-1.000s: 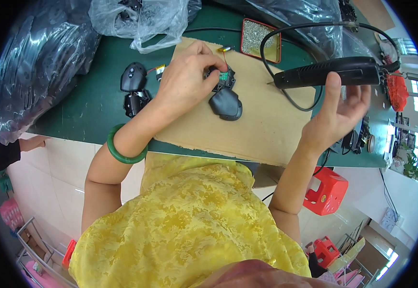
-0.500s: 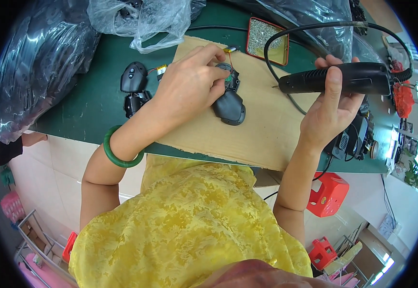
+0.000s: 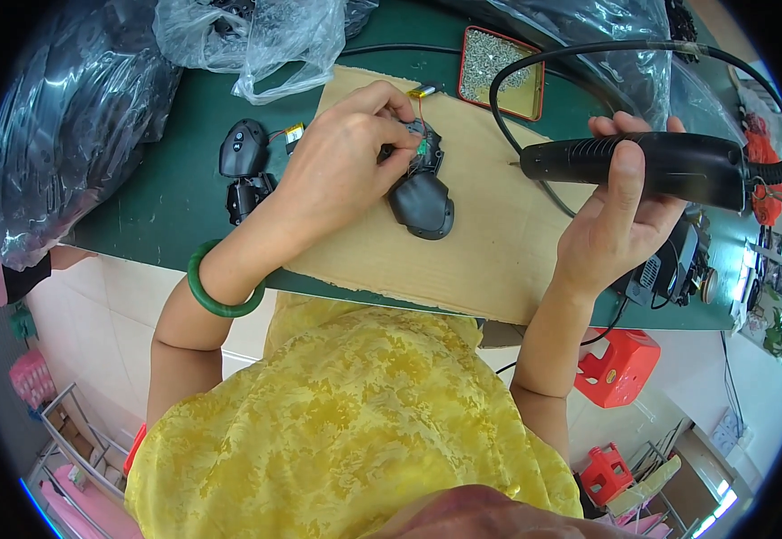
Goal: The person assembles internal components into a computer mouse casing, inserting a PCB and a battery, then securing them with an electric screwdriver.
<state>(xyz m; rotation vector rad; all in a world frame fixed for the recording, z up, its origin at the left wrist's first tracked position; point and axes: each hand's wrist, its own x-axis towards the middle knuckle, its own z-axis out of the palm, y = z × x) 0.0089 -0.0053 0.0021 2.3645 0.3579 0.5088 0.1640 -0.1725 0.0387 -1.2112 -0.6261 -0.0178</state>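
My left hand (image 3: 351, 153), with a green bangle on its wrist, reaches over an opened black plastic device (image 3: 425, 207) on the cardboard. Its thumb and fingers pinch together at the green circuit board (image 3: 422, 146); what lies between the fingertips is hidden. A thin wire runs from this part to a small yellow-and-silver battery (image 3: 422, 92). My right hand (image 3: 620, 211) grips a black electric screwdriver (image 3: 634, 166), held level above the table, its bit pointing left and apart from the device. A second opened black device (image 3: 245, 151) with its own battery (image 3: 295, 133) lies left of my hand.
A red-rimmed tray of small silvery screws (image 3: 497, 65) stands behind the cardboard sheet (image 3: 490, 242). Plastic bags (image 3: 76, 117) fill the back left. The screwdriver's cord (image 3: 607, 48) loops overhead. Black equipment (image 3: 665, 256) sits at the right; a red stool (image 3: 620, 368) is below.
The right hand and screwdriver have dropped slightly, with the cord end lower. My left hand stays at the board with only a small shift. The whole view has moved a little.
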